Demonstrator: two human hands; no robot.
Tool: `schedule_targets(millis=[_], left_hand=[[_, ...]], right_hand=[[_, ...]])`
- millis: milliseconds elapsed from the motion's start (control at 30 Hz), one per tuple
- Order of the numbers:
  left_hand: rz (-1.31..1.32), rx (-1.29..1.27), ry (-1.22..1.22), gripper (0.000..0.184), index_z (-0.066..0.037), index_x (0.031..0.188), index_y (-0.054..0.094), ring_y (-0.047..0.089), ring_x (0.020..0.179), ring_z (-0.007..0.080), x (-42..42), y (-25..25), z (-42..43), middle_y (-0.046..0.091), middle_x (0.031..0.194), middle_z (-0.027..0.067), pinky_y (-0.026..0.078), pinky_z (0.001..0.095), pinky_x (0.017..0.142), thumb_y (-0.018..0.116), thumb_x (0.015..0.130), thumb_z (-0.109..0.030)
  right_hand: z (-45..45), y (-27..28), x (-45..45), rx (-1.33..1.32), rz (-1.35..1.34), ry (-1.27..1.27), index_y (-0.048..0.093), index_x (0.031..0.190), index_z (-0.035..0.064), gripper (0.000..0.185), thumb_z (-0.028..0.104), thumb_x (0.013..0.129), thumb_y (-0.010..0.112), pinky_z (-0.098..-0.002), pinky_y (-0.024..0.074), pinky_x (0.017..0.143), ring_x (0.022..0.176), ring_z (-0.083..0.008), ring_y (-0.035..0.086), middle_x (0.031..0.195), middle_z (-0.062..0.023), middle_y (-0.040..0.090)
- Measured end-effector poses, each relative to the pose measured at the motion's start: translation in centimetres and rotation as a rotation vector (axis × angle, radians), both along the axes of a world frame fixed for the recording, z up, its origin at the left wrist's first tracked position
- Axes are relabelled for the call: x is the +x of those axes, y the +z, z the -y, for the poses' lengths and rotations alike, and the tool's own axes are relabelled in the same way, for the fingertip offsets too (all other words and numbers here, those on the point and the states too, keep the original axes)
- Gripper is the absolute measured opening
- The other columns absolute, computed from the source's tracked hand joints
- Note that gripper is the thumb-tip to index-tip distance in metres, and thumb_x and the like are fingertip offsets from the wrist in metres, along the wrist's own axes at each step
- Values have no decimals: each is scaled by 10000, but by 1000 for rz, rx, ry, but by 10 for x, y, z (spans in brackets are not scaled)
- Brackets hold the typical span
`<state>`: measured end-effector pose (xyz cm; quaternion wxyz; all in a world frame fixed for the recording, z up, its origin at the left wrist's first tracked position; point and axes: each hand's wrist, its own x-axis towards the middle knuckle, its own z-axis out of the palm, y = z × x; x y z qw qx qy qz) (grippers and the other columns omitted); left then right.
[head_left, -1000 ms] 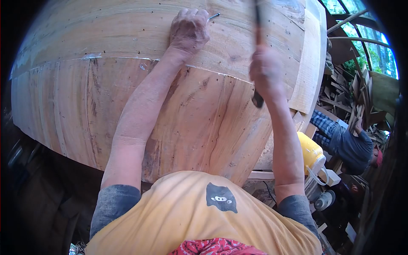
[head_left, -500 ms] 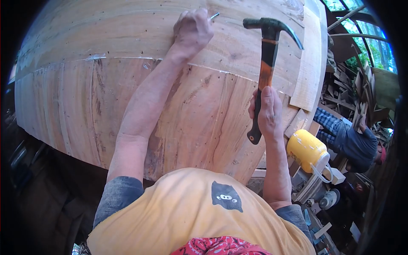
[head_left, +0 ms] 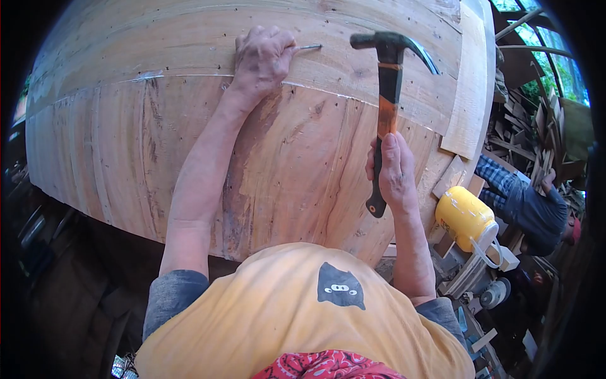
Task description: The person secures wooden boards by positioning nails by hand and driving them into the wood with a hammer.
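Observation:
My left hand (head_left: 262,60) is a closed fist resting on the planked wooden surface (head_left: 303,151), near the seam between its upper and lower boards. Out of the fist, to the right, sticks a thin metal punch (head_left: 310,46); its other end is hidden in my fingers. My right hand (head_left: 396,167) grips a claw hammer (head_left: 388,95) with a black and orange handle. The hammer is upright in view, its head above my hand, the face to the left and the claw to the right, apart from the punch.
A yellow bucket (head_left: 464,215) with a white handle stands to the right, by wood offcuts. Beyond it another person (head_left: 530,208) bends over near a pile of scrap boards (head_left: 521,136). A power tool (head_left: 495,294) lies lower right. The planked surface curves away at its edges.
My left fist has moved left and down in view with the punch, which now points more level to the right. The hammer has shifted slightly left, still in my right hand.

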<state>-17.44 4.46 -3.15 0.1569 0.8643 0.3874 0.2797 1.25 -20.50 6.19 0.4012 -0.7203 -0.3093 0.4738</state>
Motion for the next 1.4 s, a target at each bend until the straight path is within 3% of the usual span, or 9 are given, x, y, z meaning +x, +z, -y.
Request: schedule_targets(millis=[333,533,600,667,767,867,933,1133,1400], left_hand=[[-32,10,2,70,-172,900,684,590,915,217,4,1,3,659,874,-33,395,398,858,733,904,-223],[-41,18,-2,77,-172,904,684,588,924,220,4,1,3,664,875,-35,391,399,862,726,909,-236],[-18,28,-7,75,-172,906,685,589,924,221,4,0,4,664,880,-33,394,401,863,723,911,-236],[-11,38,-5,69,-173,907,686,591,925,223,5,-2,2,665,886,-31,398,403,866,721,910,-231],[-38,33,-3,56,-173,907,689,595,926,225,3,1,5,664,894,-29,403,405,869,721,903,-218],[-51,23,-3,51,-171,899,689,598,923,229,3,4,6,661,895,-26,405,405,864,722,894,-209],[-15,29,-2,53,-166,887,685,597,915,231,4,0,4,656,888,-22,405,404,850,723,889,-204],[25,-16,-38,104,-138,833,647,595,899,240,4,1,3,639,840,7,407,394,826,728,884,-178],[141,82,-124,90,-126,847,640,594,878,269,3,-9,0,609,819,42,433,406,805,723,878,-138]], right_hand=[[-34,51,-1,171,42,51,541,1012,35,491,503,1107,423,-252,429,534,578,-87,520,719,-22,562],[-47,96,4,434,123,-65,559,1082,6,689,682,1032,433,-238,429,499,553,-90,527,730,-47,587],[-48,85,6,535,101,-59,560,1070,29,585,599,1061,428,-236,437,515,577,-96,540,722,-35,585],[-44,56,6,406,202,-20,565,1037,43,510,530,1076,416,-256,446,530,602,-106,555,708,-36,581],[-37,-12,25,-36,739,339,525,969,10,428,406,1106,438,-381,465,555,634,-181,607,673,-102,547],[-41,-5,21,-114,438,151,535,966,21,482,465,1113,417,-358,477,544,592,-164,595,667,-71,555],[-52,35,14,-51,303,44,543,968,34,509,500,1113,396,-334,478,534,570,-144,580,669,-56,558],[-76,105,20,484,317,18,554,1019,27,602,609,1073,413,-228,398,498,541,-73,491,677,-1,544],[-52,66,-5,253,118,83,543,995,51,491,510,1109,409,-251,411,536,589,-80,495,711,-5,548]])
